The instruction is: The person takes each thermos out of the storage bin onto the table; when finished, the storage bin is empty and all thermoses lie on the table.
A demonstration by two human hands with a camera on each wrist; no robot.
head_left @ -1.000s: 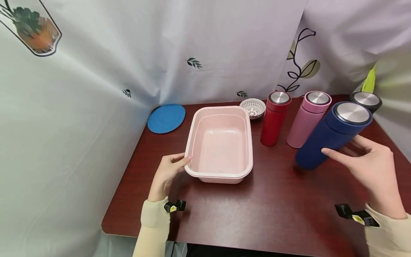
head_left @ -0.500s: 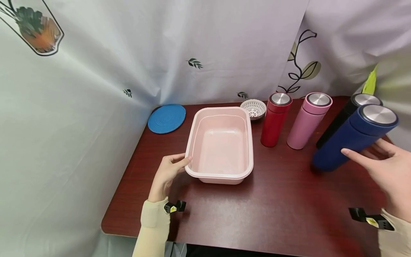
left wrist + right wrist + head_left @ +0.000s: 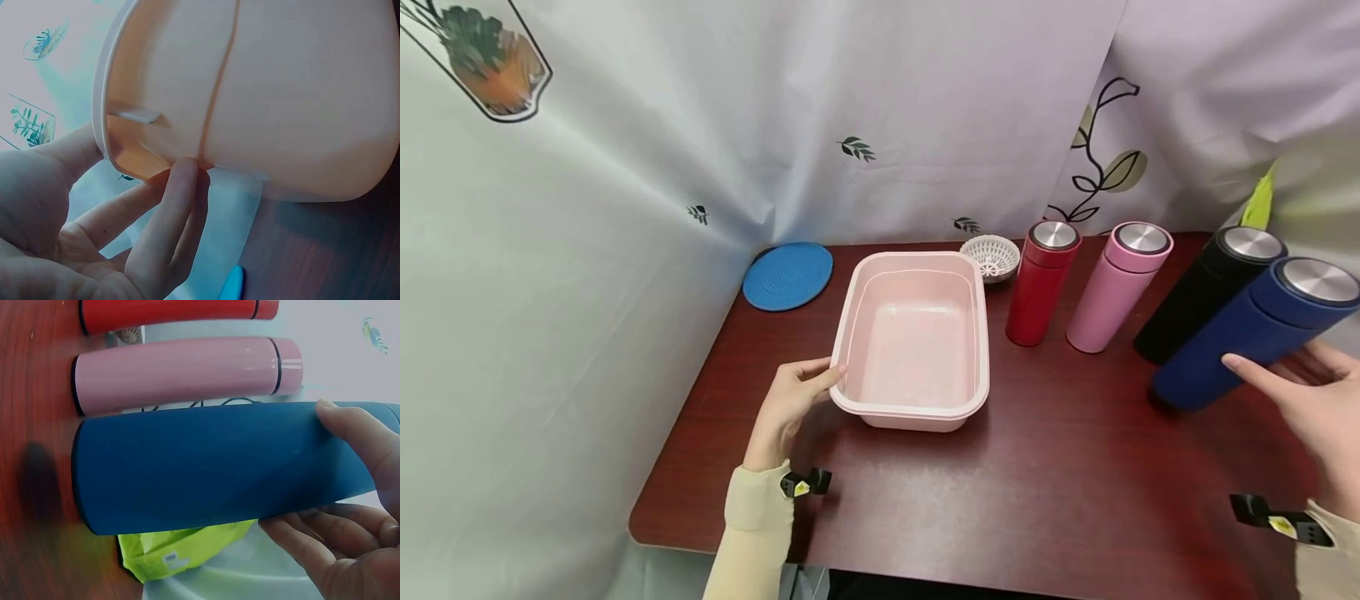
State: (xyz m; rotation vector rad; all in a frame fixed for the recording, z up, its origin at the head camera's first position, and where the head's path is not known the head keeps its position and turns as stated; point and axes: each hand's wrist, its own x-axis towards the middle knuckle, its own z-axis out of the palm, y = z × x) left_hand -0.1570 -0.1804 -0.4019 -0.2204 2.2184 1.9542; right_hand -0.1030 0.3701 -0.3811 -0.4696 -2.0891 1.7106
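Note:
A blue thermos bottle (image 3: 1247, 337) with a steel-topped lid is in my right hand (image 3: 1311, 396), thumb on its near side and fingers round the far side. In the right wrist view a gap shows between the base of the blue thermos (image 3: 206, 469) and the table. At the left rim of a pale pink plastic basin (image 3: 917, 350), my left hand (image 3: 793, 408) pinches the edge, thumb inside. The left wrist view shows the fingers of the left hand (image 3: 156, 231) under the basin's rim. A black thermos (image 3: 1202, 300) stands just behind the blue one, partly overlapped by it.
Left of the black thermos stand a pink thermos (image 3: 1116, 292) and a red thermos (image 3: 1041, 287). A small white woven basket (image 3: 992, 257) sits behind the basin. A round blue mat (image 3: 788, 277) lies at the back left. Something yellow-green (image 3: 181, 553) is at the back right corner.
My right hand has carried the blue thermos to the right, from in front of the pink thermos to in front of the black one. My left hand stays on the basin.

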